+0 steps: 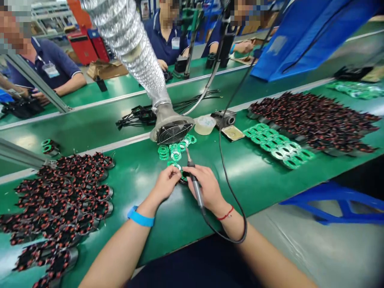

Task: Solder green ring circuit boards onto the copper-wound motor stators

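My right hand has a soldering iron tucked between its fingers, the tip pointing up and away from me. Its fingertips also reach the small round part between my hands. My left hand is closed in a pinch at the left side of that part; what the fingertips grip is hidden. The part, dark with some green, looks like a wound motor stator and is mostly covered by my fingers. Just beyond lie loose green ring-shaped circuit boards.
A fume extractor hood hangs low over the boards. Wound stators crowd the left, more the right, beside green board panels. Behind stand a round tub and an iron stand. The iron's cable loops by my right arm. Co-workers sit opposite.
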Motion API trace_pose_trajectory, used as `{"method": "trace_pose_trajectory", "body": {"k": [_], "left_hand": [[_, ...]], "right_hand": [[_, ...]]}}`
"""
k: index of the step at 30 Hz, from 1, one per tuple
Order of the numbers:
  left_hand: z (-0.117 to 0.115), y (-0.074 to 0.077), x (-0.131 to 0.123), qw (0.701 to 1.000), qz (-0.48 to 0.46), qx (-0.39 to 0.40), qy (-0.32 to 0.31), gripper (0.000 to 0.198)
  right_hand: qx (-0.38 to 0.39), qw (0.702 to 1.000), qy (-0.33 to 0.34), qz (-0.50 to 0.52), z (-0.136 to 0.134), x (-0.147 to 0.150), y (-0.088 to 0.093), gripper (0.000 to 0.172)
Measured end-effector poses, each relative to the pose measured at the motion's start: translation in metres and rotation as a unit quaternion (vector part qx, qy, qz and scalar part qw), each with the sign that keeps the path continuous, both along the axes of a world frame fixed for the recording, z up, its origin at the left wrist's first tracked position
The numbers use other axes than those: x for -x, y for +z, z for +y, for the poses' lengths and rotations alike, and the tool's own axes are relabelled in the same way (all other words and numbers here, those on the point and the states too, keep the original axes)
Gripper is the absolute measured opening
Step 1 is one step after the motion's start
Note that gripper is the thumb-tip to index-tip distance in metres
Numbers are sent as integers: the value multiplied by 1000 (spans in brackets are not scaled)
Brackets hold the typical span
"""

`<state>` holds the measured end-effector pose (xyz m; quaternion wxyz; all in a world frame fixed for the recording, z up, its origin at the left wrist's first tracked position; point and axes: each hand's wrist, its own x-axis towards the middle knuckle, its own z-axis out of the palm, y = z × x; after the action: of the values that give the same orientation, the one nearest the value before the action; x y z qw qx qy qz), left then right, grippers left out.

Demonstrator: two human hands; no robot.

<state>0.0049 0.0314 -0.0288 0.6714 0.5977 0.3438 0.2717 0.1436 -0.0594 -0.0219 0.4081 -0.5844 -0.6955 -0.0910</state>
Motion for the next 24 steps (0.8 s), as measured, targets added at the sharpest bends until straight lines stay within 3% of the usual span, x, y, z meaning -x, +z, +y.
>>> {"method": "trace_pose_trajectory", "body": {"k": [6,10,17,24], "left_hand": [[-2,5,-3,999,0,25,34,13],[-5,10,-7,997,27,40,57,14],[-5,12,-14,991,80,42,96,13],[-4,19,-17,986,110,53,109,13]], "right_hand": [[14,998,60,19,-5,-12,7,29],[23,991,41,124,-5,-27,8,35],[-10,923,51,381,-14,-38,-10,22],[28,917,83,389,-22,-41,-13,19]]}}
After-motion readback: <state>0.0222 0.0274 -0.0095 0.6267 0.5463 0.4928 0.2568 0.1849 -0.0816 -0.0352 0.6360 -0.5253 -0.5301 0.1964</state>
